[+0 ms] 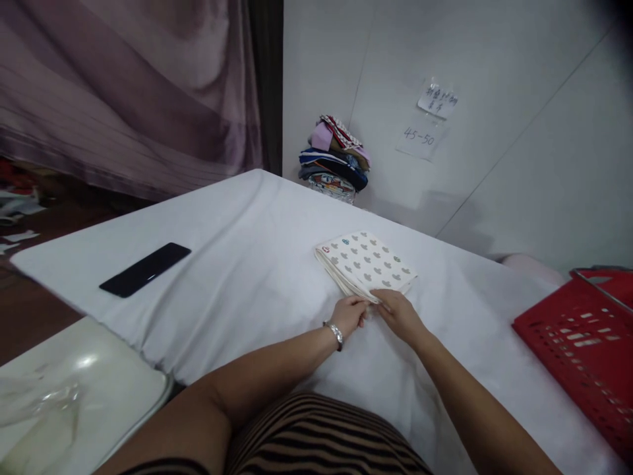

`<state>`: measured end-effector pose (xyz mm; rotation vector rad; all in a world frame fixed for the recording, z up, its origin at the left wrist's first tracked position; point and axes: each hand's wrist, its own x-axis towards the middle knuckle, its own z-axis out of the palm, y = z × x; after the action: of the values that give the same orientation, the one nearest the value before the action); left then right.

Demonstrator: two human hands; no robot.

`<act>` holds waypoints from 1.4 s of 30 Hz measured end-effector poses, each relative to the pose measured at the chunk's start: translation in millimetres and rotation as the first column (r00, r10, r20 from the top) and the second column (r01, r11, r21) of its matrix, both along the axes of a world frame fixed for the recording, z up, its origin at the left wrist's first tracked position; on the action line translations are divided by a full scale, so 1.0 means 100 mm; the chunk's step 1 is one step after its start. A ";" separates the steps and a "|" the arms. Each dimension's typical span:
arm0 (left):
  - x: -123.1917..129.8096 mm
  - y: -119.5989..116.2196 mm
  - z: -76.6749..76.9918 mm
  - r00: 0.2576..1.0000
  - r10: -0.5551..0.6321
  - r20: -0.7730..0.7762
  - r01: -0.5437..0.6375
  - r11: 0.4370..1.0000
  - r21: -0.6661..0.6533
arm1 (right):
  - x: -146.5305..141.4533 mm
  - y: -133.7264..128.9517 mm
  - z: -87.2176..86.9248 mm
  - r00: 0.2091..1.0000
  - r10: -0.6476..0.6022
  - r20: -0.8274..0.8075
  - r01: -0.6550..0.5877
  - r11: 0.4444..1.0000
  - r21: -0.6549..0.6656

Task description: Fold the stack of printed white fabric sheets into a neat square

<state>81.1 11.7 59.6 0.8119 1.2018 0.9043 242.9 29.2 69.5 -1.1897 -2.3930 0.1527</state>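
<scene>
A folded cream cloth [366,260] with a grey printed pattern and a few coloured motifs lies flat on the white-covered table [237,264]. Its layers show along the left edge. My left hand [349,314], with a silver bracelet at the wrist, has its fingers closed at the cloth's near corner. Beside it, my right hand [398,315] pinches the same near edge, thumb and fingers on the layers. The two hands almost touch. The fingertips of both are partly hidden.
A black phone [145,269] lies on the table's left side. At right stands a red plastic basket [578,336]. Folded clothes [334,158] are stacked beyond the far edge by the wall. A white surface with clear plastic [54,396] is at lower left.
</scene>
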 end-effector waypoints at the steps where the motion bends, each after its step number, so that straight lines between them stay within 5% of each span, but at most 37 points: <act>1: -0.04 0.02 0.00 0.999 0.039 -0.008 -0.039 0.999 -0.017 | 0.02 0.02 0.00 0.999 -0.018 -0.040 0.017 0.999 -0.028; 7: -0.22 0.14 0.01 0.993 0.053 0.107 -0.038 0.990 -0.133 | 0.06 0.04 0.01 0.974 -0.079 -0.213 0.056 0.992 -0.110; 19: -0.19 0.22 0.16 0.975 0.099 0.197 -0.070 0.986 -0.150 | 0.04 0.01 -0.03 0.987 -0.023 -0.156 0.006 0.994 -0.112; 30: -0.23 0.38 0.09 0.991 0.136 -0.014 -0.137 0.985 -0.104 | 0.01 -0.01 -0.04 0.994 0.033 -0.105 -0.044 0.994 -0.103; 42: -0.32 0.35 -0.01 0.986 0.143 -0.080 -0.150 0.985 -0.080 | -0.14 -0.09 0.02 0.979 0.126 0.158 -0.129 0.992 0.008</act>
<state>48.8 46.5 58.9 0.6997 1.3697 0.9423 228.6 20.3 71.6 -1.0765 -2.6036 0.0804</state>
